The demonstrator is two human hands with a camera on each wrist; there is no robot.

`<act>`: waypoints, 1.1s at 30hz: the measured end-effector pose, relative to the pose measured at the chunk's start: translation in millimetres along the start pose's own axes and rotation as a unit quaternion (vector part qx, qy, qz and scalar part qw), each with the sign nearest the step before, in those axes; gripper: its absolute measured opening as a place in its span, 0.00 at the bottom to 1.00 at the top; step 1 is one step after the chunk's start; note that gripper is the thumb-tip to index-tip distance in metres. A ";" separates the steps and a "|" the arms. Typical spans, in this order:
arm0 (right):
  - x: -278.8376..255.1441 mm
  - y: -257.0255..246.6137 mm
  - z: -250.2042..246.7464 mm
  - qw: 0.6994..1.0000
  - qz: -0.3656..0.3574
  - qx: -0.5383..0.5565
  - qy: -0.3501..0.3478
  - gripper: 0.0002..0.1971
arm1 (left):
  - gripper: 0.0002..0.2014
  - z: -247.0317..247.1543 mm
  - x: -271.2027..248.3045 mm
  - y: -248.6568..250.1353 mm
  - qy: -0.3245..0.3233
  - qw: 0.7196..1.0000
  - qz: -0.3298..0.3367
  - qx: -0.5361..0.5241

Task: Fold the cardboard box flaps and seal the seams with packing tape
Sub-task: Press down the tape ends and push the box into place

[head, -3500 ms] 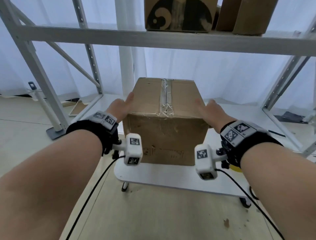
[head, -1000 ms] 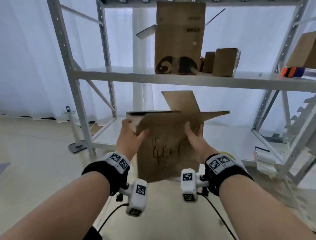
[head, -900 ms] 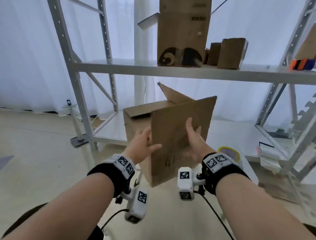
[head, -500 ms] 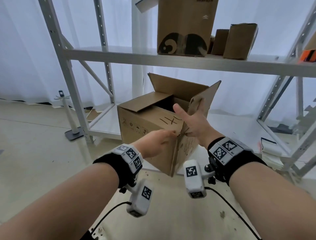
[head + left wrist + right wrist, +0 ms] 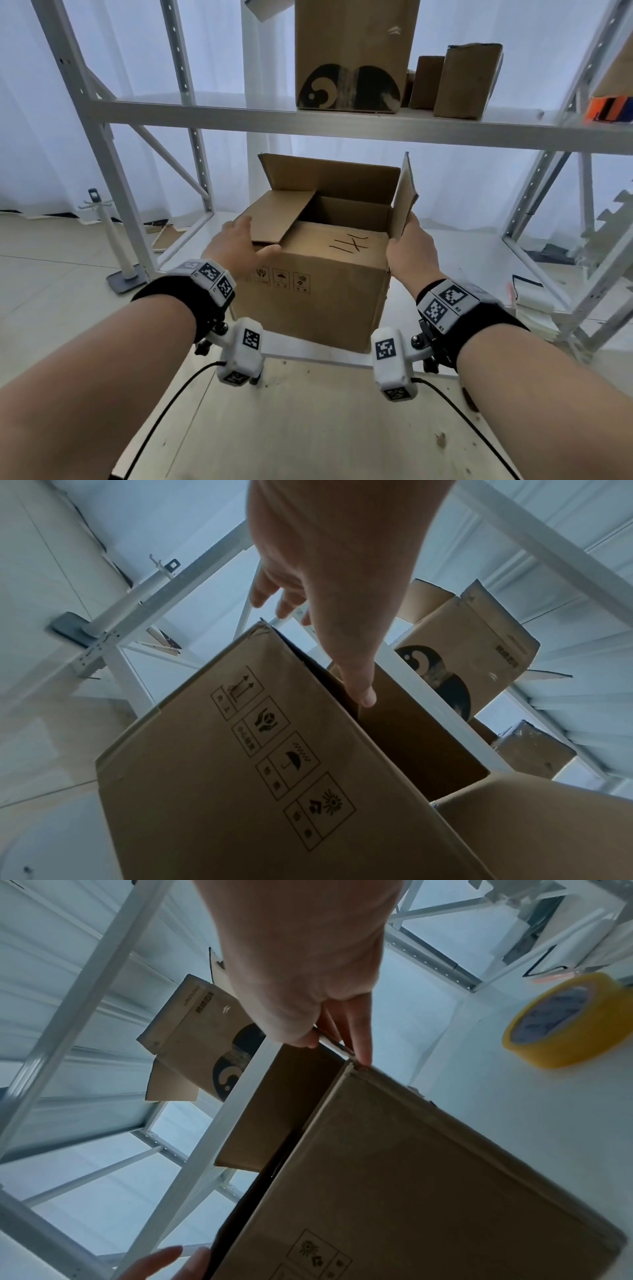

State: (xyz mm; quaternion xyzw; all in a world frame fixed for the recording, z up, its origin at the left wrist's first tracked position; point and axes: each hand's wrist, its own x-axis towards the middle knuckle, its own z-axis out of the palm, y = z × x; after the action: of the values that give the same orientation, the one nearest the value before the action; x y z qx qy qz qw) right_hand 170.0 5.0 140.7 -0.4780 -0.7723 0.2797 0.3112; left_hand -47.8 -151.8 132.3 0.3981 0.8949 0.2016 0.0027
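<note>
The cardboard box (image 5: 318,291) now stands upright on the white desk (image 5: 404,356), open top upward, where half a second ago it was tipped on one corner between the hands. Its near flap (image 5: 335,245), marked with black pen strokes, is folded flat over the opening. The left flap (image 5: 279,219) lies on top of that flap, the far flap (image 5: 329,178) stands up behind the opening, and the right flap (image 5: 404,195) stands nearly upright.

The left hand (image 5: 239,245) has shifted from the box's front face to the left flap: its fingers are straight and spread and lie along that flap's edge, thumb on the near side. The right hand (image 5: 411,250) has moved to the box's right top corner and pinches the lower edge of the right flap between thumb and fingers (image 5: 359,1031).

A roll of yellow packing tape (image 5: 565,1020) lies on the desk to the right of the box, apart from it. Above and behind the box, the metal shelf (image 5: 342,123) carries a tall carton (image 5: 352,54) with a black print and two smaller cartons (image 5: 462,80) beside it.
</note>
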 end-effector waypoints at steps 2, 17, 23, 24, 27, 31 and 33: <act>6.6 3.7 -2.2 1.000 0.007 -0.005 0.007 0.21 | 0.44 7.6 6.4 0.9 -0.003 1.000 -0.010 0.010; 53.7 18.3 -4.8 0.994 0.017 -0.102 0.021 0.18 | 0.33 24.9 44.0 1.1 0.009 0.995 -0.016 0.093; 66.3 23.9 4.5 0.995 0.064 -0.075 -0.014 0.20 | 0.33 32.3 59.1 7.4 0.001 0.996 -0.032 0.087; 65.2 24.0 8.2 0.996 0.068 -0.058 -0.017 0.22 | 0.33 31.2 62.0 8.4 -0.013 0.995 -0.039 0.093; 62.1 24.2 14.4 0.996 0.083 -0.030 -0.011 0.24 | 0.31 25.6 64.7 12.3 -0.040 0.992 -0.046 0.108; 60.2 24.8 8.9 0.993 0.116 0.003 0.001 0.25 | 0.33 22.9 56.6 14.6 -0.018 0.991 -0.050 0.119; 56.1 25.8 2.3 0.992 0.127 0.010 0.001 0.25 | 0.34 20.0 48.6 16.8 -0.005 0.993 -0.051 0.109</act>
State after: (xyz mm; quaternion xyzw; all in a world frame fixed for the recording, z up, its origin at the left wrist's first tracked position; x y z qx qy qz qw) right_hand 163.2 65.8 132.3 -0.5696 -0.7017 0.3245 0.2790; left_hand -65.8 -99.8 127.6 0.3509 0.9307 0.1000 -0.0262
